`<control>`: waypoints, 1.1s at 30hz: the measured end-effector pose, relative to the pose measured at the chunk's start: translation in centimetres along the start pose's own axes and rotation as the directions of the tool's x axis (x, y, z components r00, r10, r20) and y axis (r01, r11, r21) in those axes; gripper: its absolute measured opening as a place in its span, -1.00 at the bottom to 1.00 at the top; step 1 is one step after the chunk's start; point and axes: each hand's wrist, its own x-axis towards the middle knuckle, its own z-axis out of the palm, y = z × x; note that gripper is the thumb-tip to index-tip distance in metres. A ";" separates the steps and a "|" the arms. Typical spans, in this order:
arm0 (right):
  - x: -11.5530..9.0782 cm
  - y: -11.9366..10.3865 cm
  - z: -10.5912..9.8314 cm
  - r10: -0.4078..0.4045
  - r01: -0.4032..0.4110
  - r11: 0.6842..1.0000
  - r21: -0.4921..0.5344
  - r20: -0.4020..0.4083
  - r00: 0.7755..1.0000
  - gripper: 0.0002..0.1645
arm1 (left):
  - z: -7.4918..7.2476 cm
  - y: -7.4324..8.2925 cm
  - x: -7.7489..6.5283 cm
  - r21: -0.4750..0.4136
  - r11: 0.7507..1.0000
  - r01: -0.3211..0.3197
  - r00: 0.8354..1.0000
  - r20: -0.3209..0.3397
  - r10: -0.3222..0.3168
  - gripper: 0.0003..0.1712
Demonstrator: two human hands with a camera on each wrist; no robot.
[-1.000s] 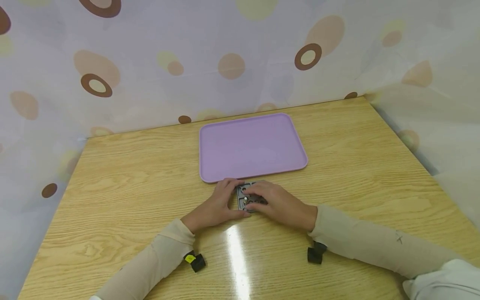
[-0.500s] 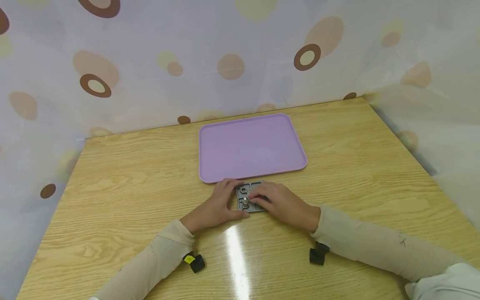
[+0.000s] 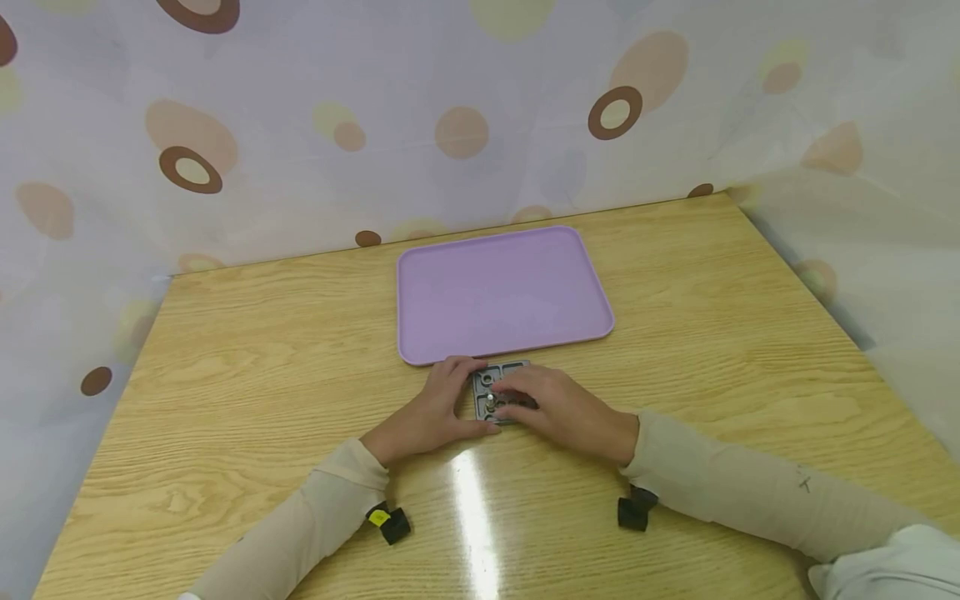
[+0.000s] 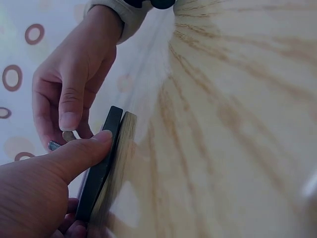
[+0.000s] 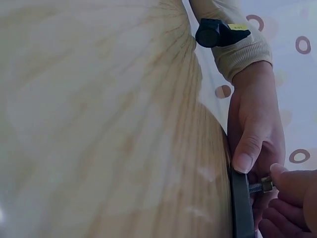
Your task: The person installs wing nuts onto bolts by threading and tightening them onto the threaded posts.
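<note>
A grey metal plate (image 3: 512, 368) with recesses lies on the table in the head view, close to the front of the tray. My left hand (image 3: 431, 414) grips its left side, thumb on the near edge and fingers at the far edge. From the plate stands a threaded bolt (image 5: 255, 188), bearing a hex nut (image 5: 267, 184) partway along. Around the nut sit the thumb and fingers of my right hand (image 3: 566, 414); both wrist views show the thumb tip against it. The right hand covers part of the plate's right side.
Behind the plate a lilac tray (image 3: 502, 296) rests on the wooden table (image 3: 277, 358). A patterned cloth (image 3: 405, 92) hangs along the back and sides. Each wrist carries a black camera mount, one of them on the left sleeve (image 3: 330, 496).
Half a second ago my right thumb and fingertips were closer together beside the bolt; now they stand wider apart around it, as one second ago. The left hand and plate have not moved.
</note>
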 end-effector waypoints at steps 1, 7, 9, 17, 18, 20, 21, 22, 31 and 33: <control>0.0 0.0 0.0 -0.002 0.002 1.000 0.004 0.004 1.000 -0.60 | 0.0 0.0 0.0 0.000 1.000 0.000 1.000 0.001 0.000 -0.01; 0.1 0.0 0.0 -0.004 0.004 1.000 0.023 0.027 1.000 -0.51 | 0.1 -0.1 0.0 -0.003 1.000 -0.007 1.000 -0.005 0.007 -0.02; 0.1 0.0 0.0 -0.003 0.002 1.000 0.024 0.028 1.000 -0.51 | 0.1 -0.1 0.1 -0.002 1.000 -0.008 1.000 -0.005 0.008 -0.01; 0.0 0.3 -0.1 0.016 -0.016 1.000 0.004 0.005 1.000 -0.64 | 0.0 0.0 0.1 -0.007 1.000 0.001 1.000 0.003 -0.001 -0.01; 0.0 0.3 -0.1 0.018 -0.018 1.000 -0.001 0.003 1.000 -0.67 | 0.0 0.0 0.1 -0.008 1.000 0.003 1.000 0.003 -0.003 -0.01; -0.1 0.4 -0.1 0.021 -0.021 1.000 -0.007 0.001 1.000 -0.70 | 0.0 0.0 0.1 -0.008 1.000 0.005 1.000 0.004 -0.005 0.00; -0.1 0.4 -0.2 0.022 -0.022 1.000 -0.009 -0.001 1.000 -0.71 | 0.0 0.0 0.1 -0.007 1.000 0.006 1.000 0.005 -0.006 0.00; -0.1 0.4 -0.2 0.021 -0.022 1.000 -0.010 -0.002 1.000 -0.72 | 0.0 0.0 0.1 -0.005 1.000 0.008 1.000 0.005 -0.008 0.00; -0.3 0.3 -0.3 0.004 -0.005 1.000 -0.014 -0.023 1.000 -0.84 | 0.0 0.1 0.1 0.001 1.000 0.014 1.000 0.007 -0.014 0.01; -0.3 0.3 -0.3 -0.002 0.001 1.000 -0.018 -0.024 1.000 -0.85 | 0.0 0.1 0.1 -0.001 1.000 0.015 1.000 0.008 -0.015 0.00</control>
